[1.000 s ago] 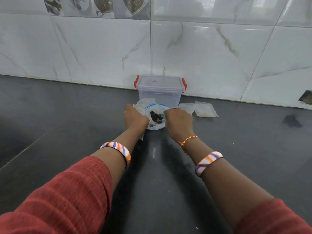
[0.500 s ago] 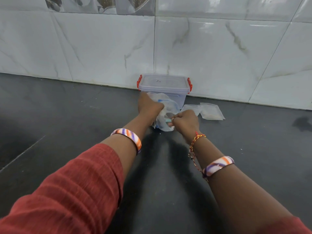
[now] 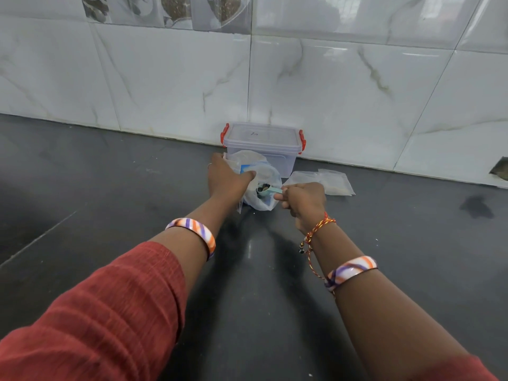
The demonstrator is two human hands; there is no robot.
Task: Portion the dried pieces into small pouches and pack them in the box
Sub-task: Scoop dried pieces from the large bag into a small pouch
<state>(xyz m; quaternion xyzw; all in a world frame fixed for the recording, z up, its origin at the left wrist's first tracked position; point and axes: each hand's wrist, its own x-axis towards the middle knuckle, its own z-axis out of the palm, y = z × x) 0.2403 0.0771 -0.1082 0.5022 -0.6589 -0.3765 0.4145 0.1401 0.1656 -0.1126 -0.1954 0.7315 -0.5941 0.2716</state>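
Seen from a camera on the person's head, two arms reach forward over a dark stone counter [image 3: 82, 188] toward its back edge, where it meets a white marbled tile wall [image 3: 343, 92]. The left hand [image 3: 225, 178], arm nearly straight and palm turned down, has its fingers curled over the rim of a clear plastic bag [image 3: 261, 200], gripping it and holding its mouth open. The right hand [image 3: 303, 198], wrist bent slightly inward, is closed in a pinch on the handle of a small pale blue scoop [image 3: 268, 190], whose bowl sits inside the bag's mouth and carries dark dried pieces [image 3: 264, 186]. Just behind the bag, against the wall at the back edge, stands a clear plastic box [image 3: 264, 145] with its lid on and red latches at each end. Empty small pouches [image 3: 327, 181] lie flat just right of the bag, beside the box. Both forearms wear striped bangles; red sleeves cover the upper arms.
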